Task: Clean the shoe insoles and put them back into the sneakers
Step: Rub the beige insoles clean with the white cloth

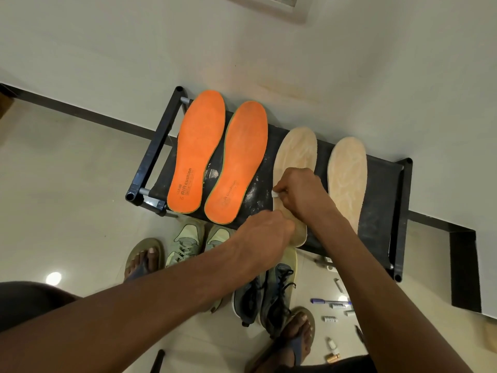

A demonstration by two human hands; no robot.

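Note:
Two orange insoles [198,150] [238,162] and two beige insoles [297,150] [347,176] lie side by side on a black shoe rack [376,211]. My left hand [265,232] grips the heel end of the left beige insole. On the middle of that insole sits my right hand [300,195], curled round a small white object [276,194], which is mostly hidden. Pale green sneakers [188,242] and dark grey sneakers [265,294] stand on the floor below the rack.
White powder is scattered on the rack between the insoles. My feet in sandals [145,258] [298,335] flank the sneakers. A pen [330,302] and small bottles [332,345] lie on the tile floor at the right. The wall stands right behind the rack.

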